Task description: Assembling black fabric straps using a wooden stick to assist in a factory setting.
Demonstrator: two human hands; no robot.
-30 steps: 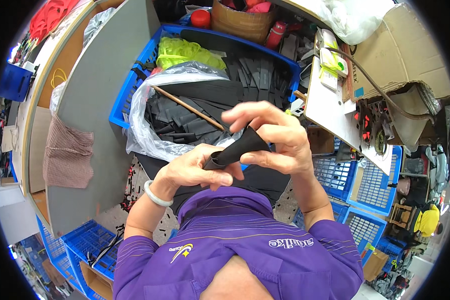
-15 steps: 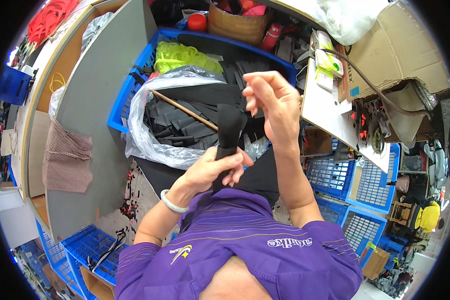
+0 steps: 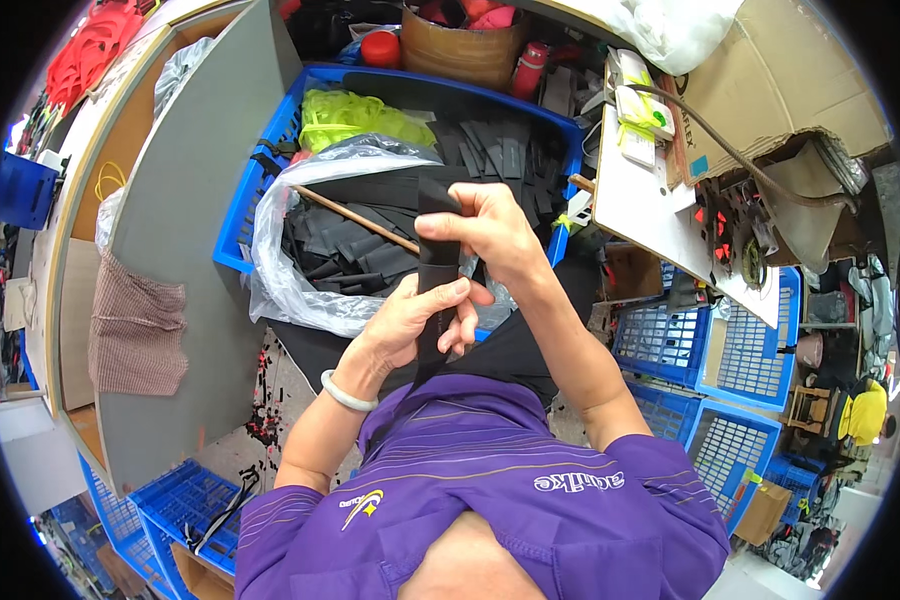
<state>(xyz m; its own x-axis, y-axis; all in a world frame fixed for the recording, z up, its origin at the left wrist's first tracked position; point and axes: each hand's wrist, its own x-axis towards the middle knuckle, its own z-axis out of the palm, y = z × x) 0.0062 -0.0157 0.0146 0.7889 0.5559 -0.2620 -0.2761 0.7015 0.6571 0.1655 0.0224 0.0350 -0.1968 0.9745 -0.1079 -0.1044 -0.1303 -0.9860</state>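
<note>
A flat black fabric strip (image 3: 439, 262) runs upright between my hands, its lower end hanging down to my lap. My left hand (image 3: 398, 325) pinches it low down, thumb across the front. Higher up, my right hand (image 3: 495, 235) grips the same strip between thumb and fingers. Just behind lies an open clear plastic bag (image 3: 270, 235) full of dark strips (image 3: 365, 250), with a thin wooden stick (image 3: 355, 217) resting across them. The bag sits in a blue crate (image 3: 238, 222), which also holds more dark strips (image 3: 495, 145) and a bundle of neon yellow straps (image 3: 360, 118).
A grey panel (image 3: 205, 230) with a brown checked cloth (image 3: 138, 330) stands at the left. To the right are a white tabletop (image 3: 650, 225), a cardboard box (image 3: 790, 90) and stacked blue baskets (image 3: 750, 340). A brown tub (image 3: 460, 48) and red bottle (image 3: 529, 70) stand behind the crate.
My right hand has come in leftward and down onto the strip, where before it was raised apart. The strip's upper part, curled over earlier, now stands straighter. My left hand keeps its hold.
</note>
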